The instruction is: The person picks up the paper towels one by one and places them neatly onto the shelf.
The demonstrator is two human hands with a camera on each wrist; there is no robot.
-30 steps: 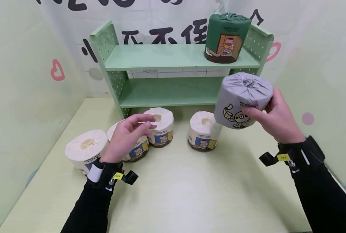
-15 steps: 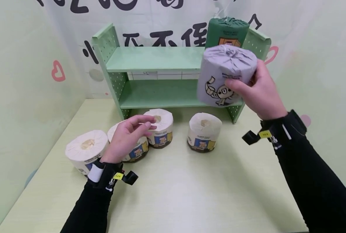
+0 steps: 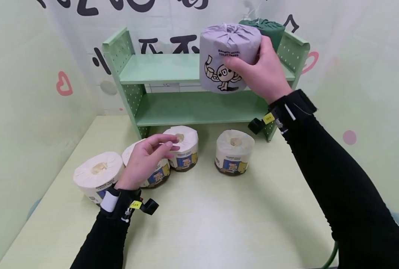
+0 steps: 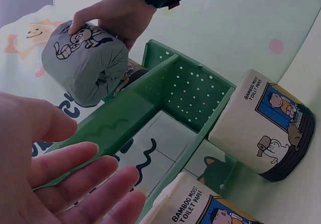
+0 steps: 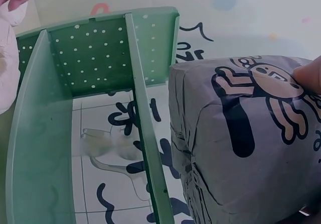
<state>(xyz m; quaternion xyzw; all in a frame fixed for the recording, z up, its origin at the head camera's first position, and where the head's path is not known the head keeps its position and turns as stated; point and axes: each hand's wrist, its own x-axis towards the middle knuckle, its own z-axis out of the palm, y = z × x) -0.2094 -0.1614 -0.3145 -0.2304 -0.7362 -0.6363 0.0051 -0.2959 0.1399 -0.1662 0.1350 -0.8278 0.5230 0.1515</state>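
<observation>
My right hand (image 3: 258, 71) grips a purple-grey wrapped toilet paper roll (image 3: 227, 56) by its side, thumb across the printed front. The roll is held up in front of the upper shelf of a green rack (image 3: 162, 67), overlapping its edge in the head view. Behind it, a green wrapped toilet paper roll (image 3: 270, 30) stands at the rack's right end, mostly hidden. My left hand (image 3: 140, 162) holds nothing; its fingers are relaxed, as the left wrist view also shows. It hovers over a white toilet paper roll (image 3: 157, 175) that it partly covers.
Other white rolls stand on the table (image 3: 199, 224): one at the far left (image 3: 96, 172), one below the rack (image 3: 184, 149) and one to the right (image 3: 234, 153). The rack's lower shelf (image 3: 192, 106) runs above them. Lettered sheeting hangs behind.
My right hand has lifted the purple-grey roll up and to the left, from beside the rack to in front of its upper shelf. The left hand stays put.
</observation>
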